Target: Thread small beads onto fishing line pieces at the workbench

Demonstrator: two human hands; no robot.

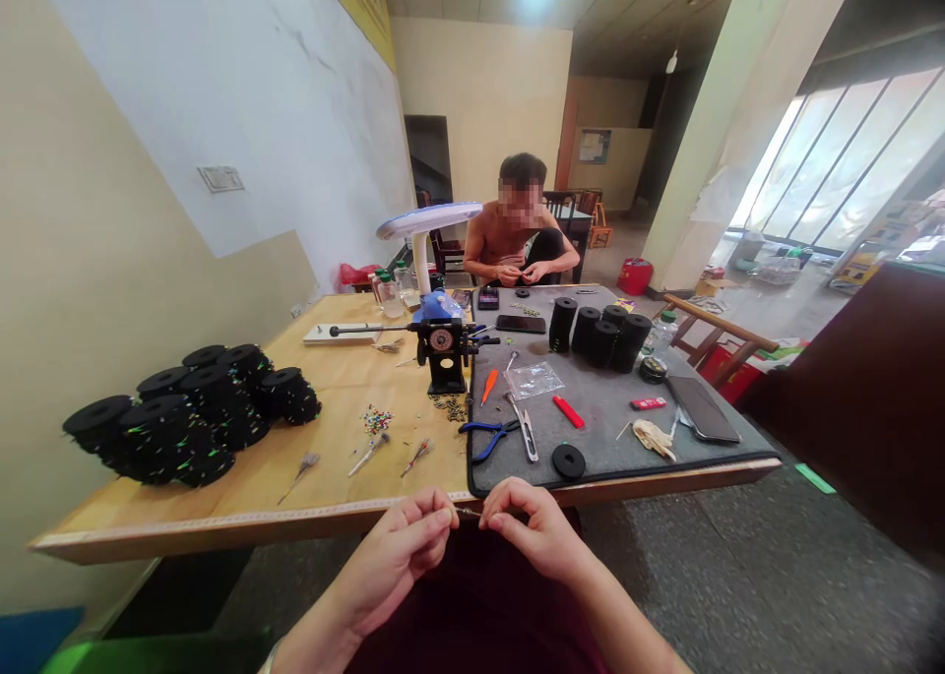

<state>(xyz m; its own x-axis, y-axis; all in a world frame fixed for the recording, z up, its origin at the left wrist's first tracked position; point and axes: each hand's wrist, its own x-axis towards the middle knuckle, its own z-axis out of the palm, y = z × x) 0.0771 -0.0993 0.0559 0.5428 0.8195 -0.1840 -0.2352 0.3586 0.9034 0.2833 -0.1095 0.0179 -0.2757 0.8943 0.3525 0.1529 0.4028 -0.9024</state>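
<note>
Where the tan wooden bench (251,477) ends, the bent-fingered left hand (414,534) and right hand (530,528) pinch a thin metallic piece (467,512).

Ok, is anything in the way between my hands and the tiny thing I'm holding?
Nothing visible. The fingers of your left hand and right hand pinch the small thin piece from either side, with no object between. The blue-handled pliers and black disc lie beyond it on the gray mat.
</note>
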